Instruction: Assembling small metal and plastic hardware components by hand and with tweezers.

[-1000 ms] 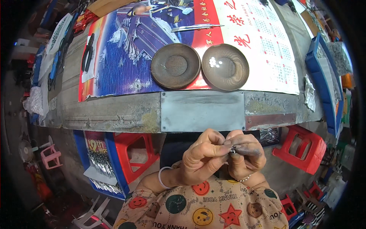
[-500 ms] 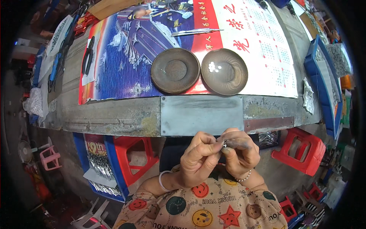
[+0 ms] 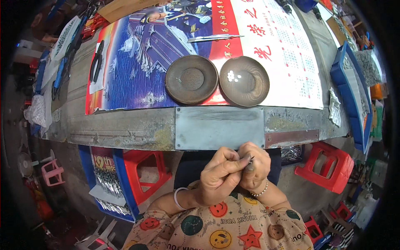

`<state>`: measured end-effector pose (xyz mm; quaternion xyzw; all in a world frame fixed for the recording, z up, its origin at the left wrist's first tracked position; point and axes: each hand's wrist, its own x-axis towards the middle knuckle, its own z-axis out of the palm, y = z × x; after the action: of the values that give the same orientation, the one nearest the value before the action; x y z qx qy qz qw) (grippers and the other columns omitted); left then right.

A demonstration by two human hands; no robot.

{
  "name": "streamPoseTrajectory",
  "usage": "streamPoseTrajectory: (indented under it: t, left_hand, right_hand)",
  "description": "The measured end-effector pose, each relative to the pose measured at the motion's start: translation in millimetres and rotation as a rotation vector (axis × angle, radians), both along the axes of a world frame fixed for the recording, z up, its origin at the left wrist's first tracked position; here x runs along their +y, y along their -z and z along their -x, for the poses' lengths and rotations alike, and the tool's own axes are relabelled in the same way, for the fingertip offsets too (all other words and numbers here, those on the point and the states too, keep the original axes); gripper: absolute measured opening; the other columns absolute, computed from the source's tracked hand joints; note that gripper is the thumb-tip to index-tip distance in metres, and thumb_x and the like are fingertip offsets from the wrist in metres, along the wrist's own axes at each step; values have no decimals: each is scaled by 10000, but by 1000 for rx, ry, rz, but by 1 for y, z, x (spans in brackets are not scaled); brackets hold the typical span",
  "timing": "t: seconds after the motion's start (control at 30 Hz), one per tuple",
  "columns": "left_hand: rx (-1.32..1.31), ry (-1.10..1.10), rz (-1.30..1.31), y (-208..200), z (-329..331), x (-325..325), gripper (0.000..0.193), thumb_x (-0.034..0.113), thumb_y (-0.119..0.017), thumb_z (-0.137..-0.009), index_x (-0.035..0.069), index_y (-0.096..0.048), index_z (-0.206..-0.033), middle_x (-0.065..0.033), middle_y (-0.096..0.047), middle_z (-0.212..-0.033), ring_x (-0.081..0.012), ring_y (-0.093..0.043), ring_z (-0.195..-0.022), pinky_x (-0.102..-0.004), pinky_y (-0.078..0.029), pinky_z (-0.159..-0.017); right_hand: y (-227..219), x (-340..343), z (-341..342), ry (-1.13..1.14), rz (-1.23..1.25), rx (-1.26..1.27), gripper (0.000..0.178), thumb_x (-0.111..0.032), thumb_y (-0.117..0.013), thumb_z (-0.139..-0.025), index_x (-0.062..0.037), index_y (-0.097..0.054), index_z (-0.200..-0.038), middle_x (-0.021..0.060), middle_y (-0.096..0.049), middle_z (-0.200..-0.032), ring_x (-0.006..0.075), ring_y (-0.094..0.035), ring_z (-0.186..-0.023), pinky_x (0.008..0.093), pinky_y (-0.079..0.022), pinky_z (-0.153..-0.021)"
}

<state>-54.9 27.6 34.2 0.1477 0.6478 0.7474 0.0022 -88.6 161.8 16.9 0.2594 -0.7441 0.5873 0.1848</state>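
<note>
Just off the table's near edge, my left hand (image 3: 220, 173) and my right hand (image 3: 256, 168) meet in front of my chest. The left thumb and index finger are pinched together, and a tiny dark, pointed piece (image 3: 251, 159) shows where they meet the curled right fingers. Its kind is too small to tell. On the table beyond the hands are two shallow brown wooden dishes side by side. The left dish (image 3: 175, 89) has a few thin slivers in it; the right dish (image 3: 259, 89) holds several small white bits (image 3: 232, 76).
A grey metal plate (image 3: 219, 129) is fixed at the table's near edge. Tweezers-like metal tools (image 3: 214, 38) lie on a calendar poster (image 3: 291, 93), with black-handled pliers (image 3: 97, 62) at left. Blue trays (image 3: 348, 91) and red stools (image 3: 327, 166) stand around the table.
The right hand has turned and its fingers have curled in closer to the left fingertips. The shiny bit seen between the fingers now shows as a dark point. The view has shifted slightly.
</note>
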Motion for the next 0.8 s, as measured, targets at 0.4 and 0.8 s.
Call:
streamPoseTrajectory:
  t: [0.4,0.8]
  left_hand:
    - [-651,87,-574,-1,-7,0,222,-71,-536,-895,-33,-592,-1106,-42,-455,-1024,-49,-467,-770,-175,-403,-653]
    - [-637,169,-826,4,-5,-5,188,-22,-523,-912,48,-585,-1075,-35,-489,-994,-67,-437,-652,-193,-335,-513]
  right_hand:
    - [-31,7,-3,73,73,-5,596,-105,-806,-615,-87,-389,-1040,66,-440,-895,91,-419,-642,211,-356,-511]
    - [-37,11,15,44,-158,-12,712,-93,-831,-553,-99,-368,-1095,45,-393,-930,94,-384,-664,212,-328,-523]
